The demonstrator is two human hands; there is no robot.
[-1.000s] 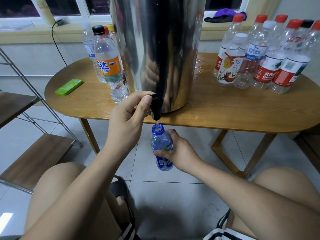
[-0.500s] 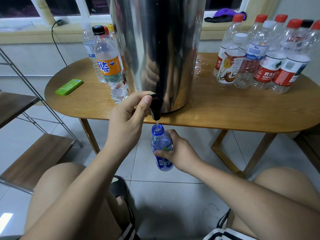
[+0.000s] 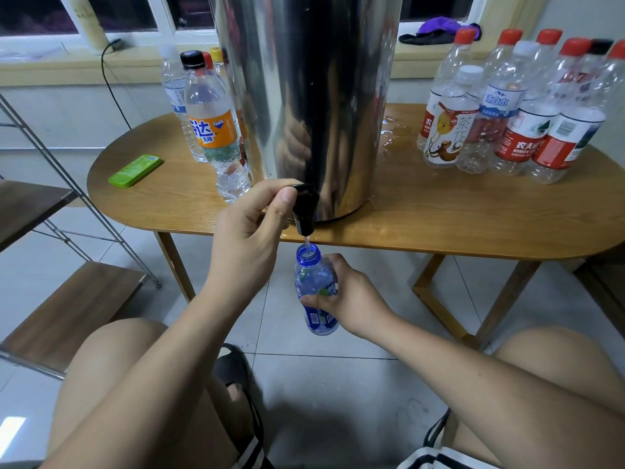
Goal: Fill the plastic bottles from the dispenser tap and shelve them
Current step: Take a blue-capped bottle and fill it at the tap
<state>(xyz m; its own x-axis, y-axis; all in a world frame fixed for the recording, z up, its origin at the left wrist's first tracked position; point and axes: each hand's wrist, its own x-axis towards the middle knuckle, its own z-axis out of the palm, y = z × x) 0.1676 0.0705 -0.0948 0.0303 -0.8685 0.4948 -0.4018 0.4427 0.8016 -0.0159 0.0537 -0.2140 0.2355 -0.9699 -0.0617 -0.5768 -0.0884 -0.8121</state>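
A tall steel dispenser (image 3: pixel 311 96) stands on the wooden table (image 3: pixel 439 225), its black tap (image 3: pixel 304 211) hanging over the front edge. My left hand (image 3: pixel 250 231) pinches the tap's lever between thumb and forefinger. A thin stream of water falls into a small blue bottle (image 3: pixel 313 289) held upright just under the tap. My right hand (image 3: pixel 351 299) grips that bottle around its middle, hiding part of the label. The bottle has no cap on.
Several capped bottles (image 3: pixel 209 130) stand left of the dispenser, and a cluster of mostly red-capped bottles (image 3: pixel 517 113) at the right. A green flat case (image 3: pixel 135 170) lies on the table's left end. A metal shelf rack (image 3: pixel 67 306) stands at left. Spilled water (image 3: pixel 395 137) wets the tabletop.
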